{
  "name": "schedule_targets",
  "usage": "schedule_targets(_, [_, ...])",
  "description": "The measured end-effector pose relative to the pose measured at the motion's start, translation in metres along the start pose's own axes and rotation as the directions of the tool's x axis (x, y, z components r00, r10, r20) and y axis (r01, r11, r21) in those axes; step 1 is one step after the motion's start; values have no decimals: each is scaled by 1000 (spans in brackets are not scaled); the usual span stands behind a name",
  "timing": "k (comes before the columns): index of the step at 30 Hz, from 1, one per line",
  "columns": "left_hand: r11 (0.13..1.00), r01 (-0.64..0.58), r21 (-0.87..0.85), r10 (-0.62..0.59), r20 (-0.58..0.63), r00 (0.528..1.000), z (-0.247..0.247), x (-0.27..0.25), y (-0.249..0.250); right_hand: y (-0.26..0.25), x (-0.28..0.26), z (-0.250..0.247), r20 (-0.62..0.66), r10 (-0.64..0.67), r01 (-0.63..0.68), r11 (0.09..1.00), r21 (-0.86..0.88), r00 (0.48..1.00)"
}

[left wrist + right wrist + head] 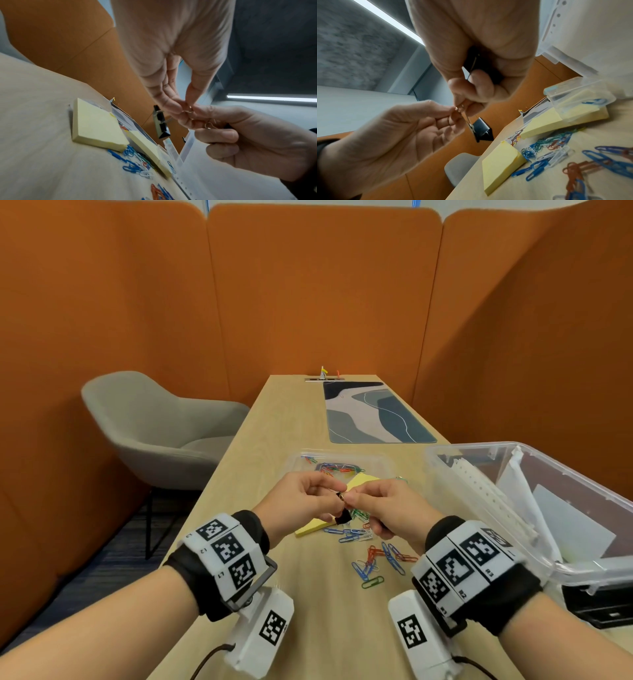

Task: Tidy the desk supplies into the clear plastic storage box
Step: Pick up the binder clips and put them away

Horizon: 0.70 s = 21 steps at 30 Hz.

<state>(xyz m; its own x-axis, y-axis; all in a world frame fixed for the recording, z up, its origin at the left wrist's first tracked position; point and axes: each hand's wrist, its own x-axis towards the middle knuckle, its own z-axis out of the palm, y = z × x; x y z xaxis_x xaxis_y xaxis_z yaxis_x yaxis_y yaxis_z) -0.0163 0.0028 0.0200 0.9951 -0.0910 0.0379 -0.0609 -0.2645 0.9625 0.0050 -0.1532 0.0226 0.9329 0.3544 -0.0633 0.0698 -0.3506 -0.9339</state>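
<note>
Both hands meet above the desk. My left hand pinches the wire handle of a black binder clip that dangles below the fingers. My right hand pinches the same wire loops and curls round a second black binder clip in its palm. The clear plastic storage box stands open on the right with white sheets inside. Loose coloured paper clips lie on the desk under the hands.
Two yellow sticky note pads lie under the hands. A small clear tray behind them holds more paper clips. A patterned desk mat lies farther back, a grey chair stands left, and orange partitions enclose the desk.
</note>
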Motion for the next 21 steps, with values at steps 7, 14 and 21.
schedule_targets(7, [966,-121,229,88,146,985,-12,0,1,-6,-1,-6,9,-82,82,995,57,997])
schedule_targets(14, [1000,-7,3,6,228,974,-8,-4,8,-6,0,-5,-38,-85,89,991,98,996])
schedule_targets(21, [999,36,-36,-28,212,977,-3,-2,10,-10,4,1,-98,43,-4,933,361,994])
